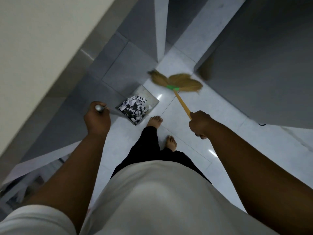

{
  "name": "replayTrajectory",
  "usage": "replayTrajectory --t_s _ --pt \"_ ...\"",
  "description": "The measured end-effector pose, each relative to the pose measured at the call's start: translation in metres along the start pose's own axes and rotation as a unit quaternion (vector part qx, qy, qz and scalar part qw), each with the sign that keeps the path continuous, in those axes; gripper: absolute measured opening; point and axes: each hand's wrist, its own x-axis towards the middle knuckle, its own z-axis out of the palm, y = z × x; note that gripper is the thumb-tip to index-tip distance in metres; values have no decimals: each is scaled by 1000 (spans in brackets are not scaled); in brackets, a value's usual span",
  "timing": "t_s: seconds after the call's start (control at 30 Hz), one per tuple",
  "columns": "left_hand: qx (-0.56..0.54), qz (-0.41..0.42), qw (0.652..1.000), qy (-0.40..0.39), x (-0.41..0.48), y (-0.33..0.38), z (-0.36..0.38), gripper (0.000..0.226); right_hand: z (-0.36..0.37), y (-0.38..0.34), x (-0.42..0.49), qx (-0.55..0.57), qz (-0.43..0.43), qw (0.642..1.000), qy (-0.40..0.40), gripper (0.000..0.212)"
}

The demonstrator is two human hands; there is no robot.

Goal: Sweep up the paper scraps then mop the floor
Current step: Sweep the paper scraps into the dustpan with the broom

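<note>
Paper scraps [133,107] heaped inside dustpan [149,97]. Left hand [97,119] fingers curled round dustpan's handle; right hand [200,123] fingers wrapped round broom [177,81], head just beyond dustpan. Risk: dustpan tilts, scraps spill.

We grip the dustpan [149,97] by its handle [100,108] with our left hand [97,119]; scraps [133,108] lie heaped inside. Right of the dustpan our right hand [200,124] grips the broom [182,102], its bristles [179,81] blurred just beyond the dustpan. One bare foot [154,121] stands beside it.
</note>
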Motion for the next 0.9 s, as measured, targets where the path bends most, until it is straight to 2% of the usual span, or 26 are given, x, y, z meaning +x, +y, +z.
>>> replayTrajectory --t_s 0.1,0.27,0.37,0.5,0.67,0.77,0.9 --pt "-25 -25 999 30 -26 -12 -15 12 -10 43 -30 2 -20 1000 -17 57" --pt "-50 -54 993 95 -82 -48 -37 18 -26 83 -71 11 -73 997 -6 53" --pt "-67 -88 987 116 -115 -78 -47 16 -18 67 -79 -12 -124 992 6 53" --pt "-90 -119 980 136 -157 -116 -57 11 14 19 -69 -101 -189 976 24 55" --pt "-96 -175 967 158 -208 -156 -73 9 84 -42 -57 -256 -277 925 47 40" --pt "-93 -211 959 167 -246 -182 -81 9 133 -64 -49 -310 -303 899 64 28" --pt "-98 -223 953 179 -301 -217 -90 10 188 -70 -32 -413 -316 852 57 28"
